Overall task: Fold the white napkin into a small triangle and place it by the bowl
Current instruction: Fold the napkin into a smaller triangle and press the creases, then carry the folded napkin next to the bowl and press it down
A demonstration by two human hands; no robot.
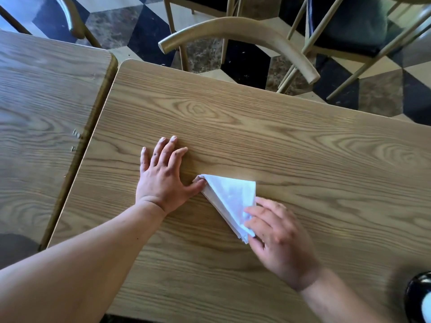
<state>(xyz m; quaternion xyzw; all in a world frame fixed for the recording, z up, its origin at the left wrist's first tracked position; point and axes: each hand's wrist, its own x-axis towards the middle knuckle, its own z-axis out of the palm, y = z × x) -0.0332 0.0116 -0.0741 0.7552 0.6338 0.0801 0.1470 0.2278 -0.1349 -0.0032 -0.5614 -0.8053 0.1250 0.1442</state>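
Now the napkin (229, 201), folded into a triangle, lies mid-table (256, 127), long edge slanting far-left to near-right; left hand (163, 176) flat, thumb pinning one tip, right hand (277, 238) pinching the other

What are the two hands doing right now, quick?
Left hand: open, fingers spread flat on the table, thumb touching the napkin corner.
Right hand: pinching the napkin's near corner.
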